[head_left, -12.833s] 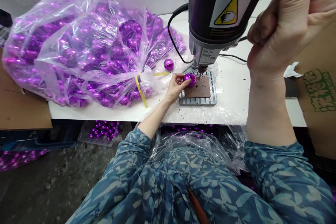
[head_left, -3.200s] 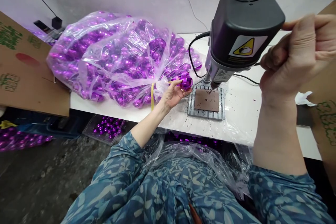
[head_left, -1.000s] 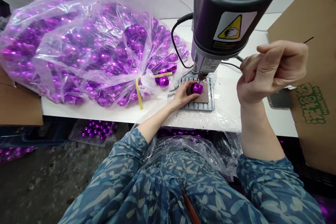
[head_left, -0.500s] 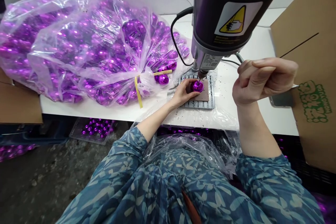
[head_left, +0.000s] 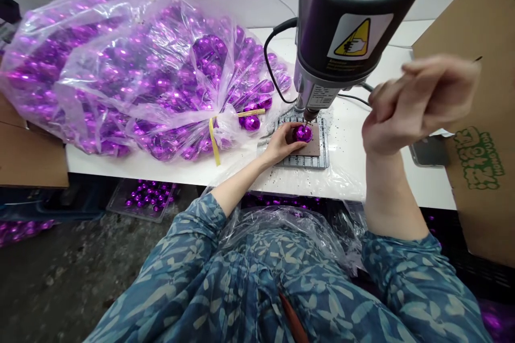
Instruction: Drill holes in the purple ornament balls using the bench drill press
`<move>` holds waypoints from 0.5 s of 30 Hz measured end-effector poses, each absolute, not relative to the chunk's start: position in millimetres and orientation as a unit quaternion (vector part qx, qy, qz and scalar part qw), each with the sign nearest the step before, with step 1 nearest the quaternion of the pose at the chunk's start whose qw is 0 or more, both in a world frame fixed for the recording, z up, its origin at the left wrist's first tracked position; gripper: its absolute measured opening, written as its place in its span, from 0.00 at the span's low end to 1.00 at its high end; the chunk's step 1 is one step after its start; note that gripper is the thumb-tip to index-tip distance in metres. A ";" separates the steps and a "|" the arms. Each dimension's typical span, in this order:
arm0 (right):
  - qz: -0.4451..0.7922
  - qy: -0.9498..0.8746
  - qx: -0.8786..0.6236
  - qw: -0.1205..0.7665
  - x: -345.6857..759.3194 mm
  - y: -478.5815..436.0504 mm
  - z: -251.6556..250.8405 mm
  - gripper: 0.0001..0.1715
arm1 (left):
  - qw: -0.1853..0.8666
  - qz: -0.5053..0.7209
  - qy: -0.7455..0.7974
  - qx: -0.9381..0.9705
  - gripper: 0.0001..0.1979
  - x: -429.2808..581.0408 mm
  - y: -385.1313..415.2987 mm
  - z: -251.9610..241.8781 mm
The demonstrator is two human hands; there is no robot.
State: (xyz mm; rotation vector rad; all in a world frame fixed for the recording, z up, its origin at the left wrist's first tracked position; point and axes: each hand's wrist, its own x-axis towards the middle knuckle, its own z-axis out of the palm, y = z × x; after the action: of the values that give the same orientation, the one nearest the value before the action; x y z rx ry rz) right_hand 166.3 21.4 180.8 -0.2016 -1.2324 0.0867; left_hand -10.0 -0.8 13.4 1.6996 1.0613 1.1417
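Note:
A shiny purple ball rests on a brown board over the grey metal base plate of a drill press. My left hand grips the ball from its left side, thumb and fingers around it. Just above the ball is the drill chuck. To the right of the drill head, my right hand is raised with curled fingers, blurred by motion; what it holds, if anything, is hidden.
A big clear bag of purple balls, tied with a yellow strip, covers the table's left. A cardboard box stands at right, near a phone. Below the table edge is a clear tray of purple balls.
My right hand has moved up and to the right. The drill chuck sits slightly higher relative to the ball, and my left hand remains on the ball.

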 end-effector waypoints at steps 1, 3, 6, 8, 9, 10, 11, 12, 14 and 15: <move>0.097 -0.548 -0.132 0.820 163.7 21.5 194.6 0.12 | 0.401 0.460 0.423 0.670 0.27 -9.3 -1.7 13.0; 0.140 -0.530 -0.163 0.821 159.8 22.9 218.6 0.18 | 0.369 0.482 0.436 0.665 0.27 -8.9 -7.0 12.1; 0.189 -0.523 -0.190 0.809 157.7 24.3 237.5 0.23 | 0.291 0.495 0.434 0.694 0.28 -12.9 -25.7 11.5; 0.216 -0.520 -0.194 0.803 157.6 23.4 239.9 0.24 | 0.262 0.472 0.393 0.744 0.33 -18.8 -42.2 11.8; 0.224 -0.518 -0.193 0.803 157.6 22.8 239.4 0.24 | 0.253 0.459 0.369 0.767 0.35 -22.5 -49.7 12.1; 0.227 -0.516 -0.192 0.803 157.6 22.2 238.6 0.25 | 0.243 0.451 0.351 0.784 0.36 -26.6 -55.4 12.3; 0.227 -0.513 -0.191 0.805 157.6 21.9 237.6 0.25 | 0.231 0.449 0.346 0.791 0.34 -31.1 -58.7 12.4; 0.225 -0.511 -0.193 0.807 157.5 22.1 236.7 0.26 | 0.214 0.453 0.358 0.788 0.30 -36.1 -59.0 12.5; 0.225 -0.507 -0.202 0.807 157.4 23.6 235.6 0.26 | 0.164 0.469 0.428 0.755 0.20 -47.0 -50.1 13.1; 0.223 -0.505 -0.204 0.809 157.3 24.9 235.2 0.27 | 0.131 0.473 0.478 0.729 0.16 -52.8 -41.6 13.8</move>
State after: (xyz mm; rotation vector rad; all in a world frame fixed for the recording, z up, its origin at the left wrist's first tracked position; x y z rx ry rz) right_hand 157.3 24.9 235.2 -0.4355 -1.0796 0.4765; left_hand -52.8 -41.6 13.8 2.1153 1.3868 1.3739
